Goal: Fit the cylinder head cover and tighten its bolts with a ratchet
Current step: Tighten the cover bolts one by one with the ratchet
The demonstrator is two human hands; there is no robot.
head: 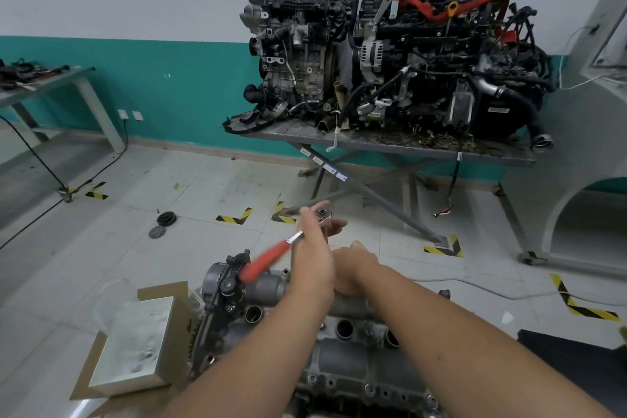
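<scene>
1. Ratchet (pixel 271 256) is held up above the far end of the engine; its long axis runs diagonally, with the red handle pointing down-left toward the timing end and the chrome head (pixel 325 214) up-right, away from the person. The handle is motion-blurred.
2. Left hand (pixel 314 248) is wrapped round the ratchet just below its head, fingers curled on the shank.
3. Right hand (pixel 353 268) sits just beside the left, fingers bent downward; whether it holds anything I cannot tell.
4. Cylinder head cover (pixel 342 360) lies on the engine under both forearms, its long axis running away from the viewer.
5. Both arms block much of the cover.
6. Cardboard box (pixel 135 346) sits left of the engine; two engines on a metal table (pixel 390 142) stand by the wall; pulleys (pixel 162 224) lie on the floor.
</scene>
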